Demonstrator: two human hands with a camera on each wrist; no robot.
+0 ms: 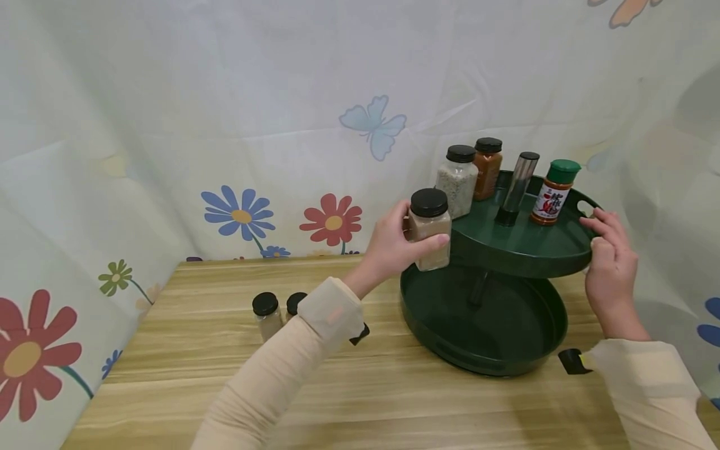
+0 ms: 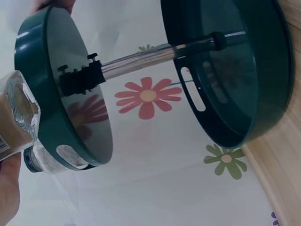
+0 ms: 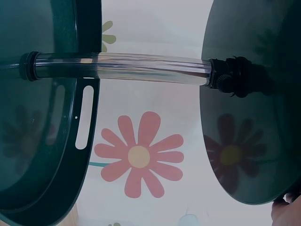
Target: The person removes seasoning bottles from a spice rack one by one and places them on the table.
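Observation:
My left hand (image 1: 388, 247) holds a square glass spice jar (image 1: 430, 225) with a black lid and beige powder, upright at the left rim of a green two-tier rack's upper tray (image 1: 517, 247). In the left wrist view the jar's base (image 2: 21, 106) appears close beside the tray wall. My right hand (image 1: 612, 272) grips the upper tray's right rim near a handle slot. On that tray stand a jar of pale grains (image 1: 455, 187), an orange-brown spice jar (image 1: 487, 175) and a red chilli powder bottle (image 1: 551, 197) with a green cap.
The rack's lower tray (image 1: 484, 340) sits on the wooden table (image 1: 337, 387). A metal post (image 1: 521, 184) rises through the upper tray. Two black-lidded jars, one at the left (image 1: 268, 319) and one partly behind my left sleeve (image 1: 294, 303), stand on the table. A flowered curtain hangs behind.

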